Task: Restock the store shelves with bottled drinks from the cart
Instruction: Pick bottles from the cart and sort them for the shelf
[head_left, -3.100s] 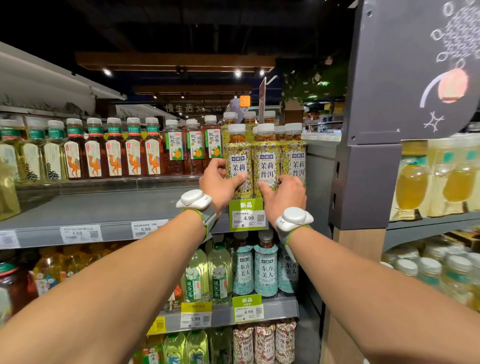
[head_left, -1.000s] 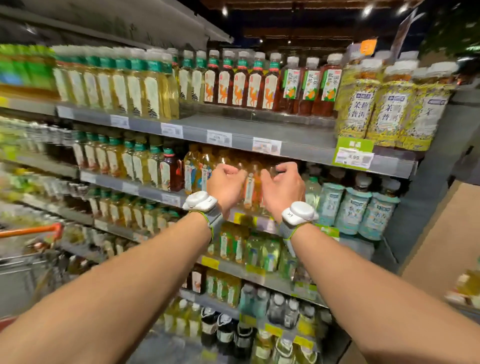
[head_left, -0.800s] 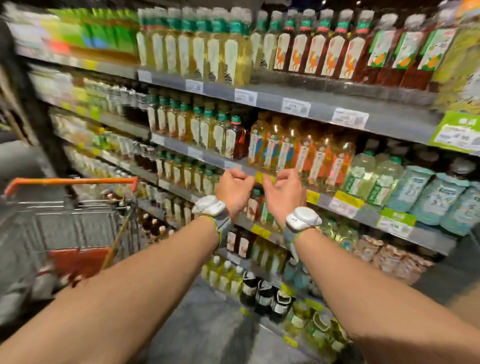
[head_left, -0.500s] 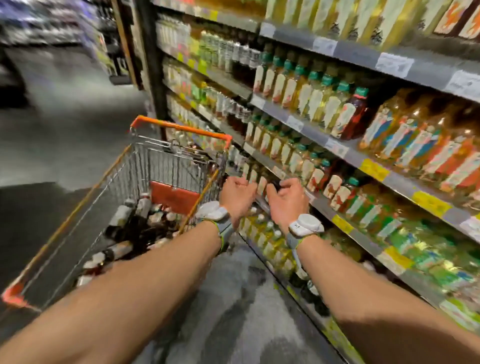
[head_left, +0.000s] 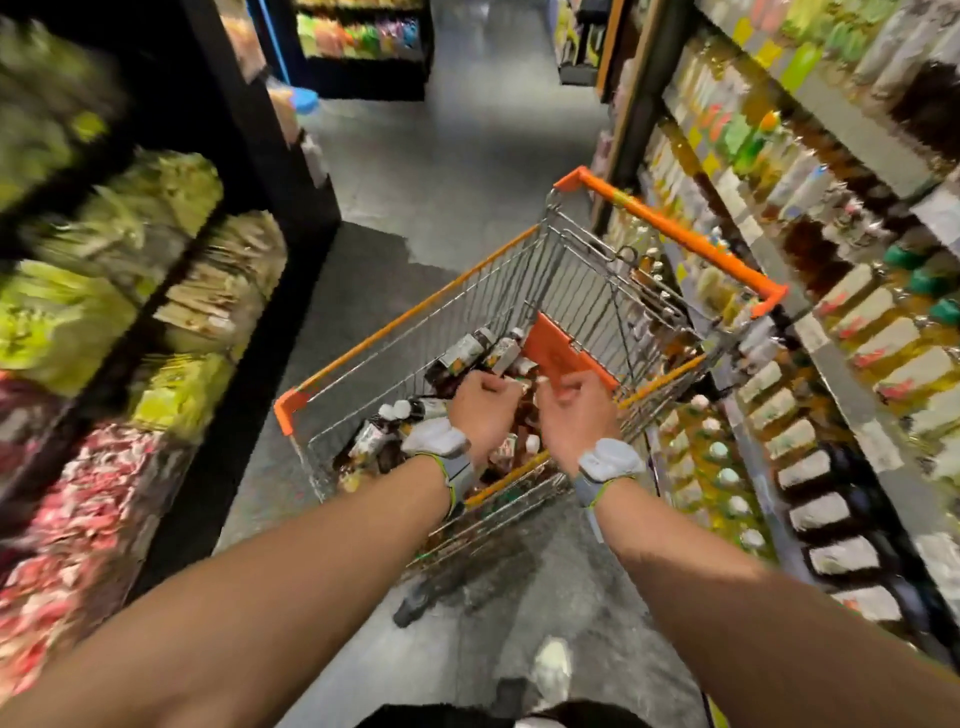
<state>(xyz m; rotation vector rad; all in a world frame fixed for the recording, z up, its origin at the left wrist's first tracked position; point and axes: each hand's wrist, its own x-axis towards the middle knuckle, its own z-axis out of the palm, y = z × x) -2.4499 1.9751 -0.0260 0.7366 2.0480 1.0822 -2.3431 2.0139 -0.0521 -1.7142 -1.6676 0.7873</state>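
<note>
Honestly lots is left: bottles are lying piled in the cart, left hand and right hand are hovering over them, fingers loosely curled, gripping nothing, shelves waiting alongside

Cart: one, centre of frame.
Hands: two, left hand and right hand, both above cart.
Wristbands: two, one per wrist.
Bottles in cart: several, piled and blurred, exact count unreadable.
Orange flap inside cart: one.
Shelf racks flanking aisle: two, left rack and right rack.
Shoe: one, bottom centre.
</note>
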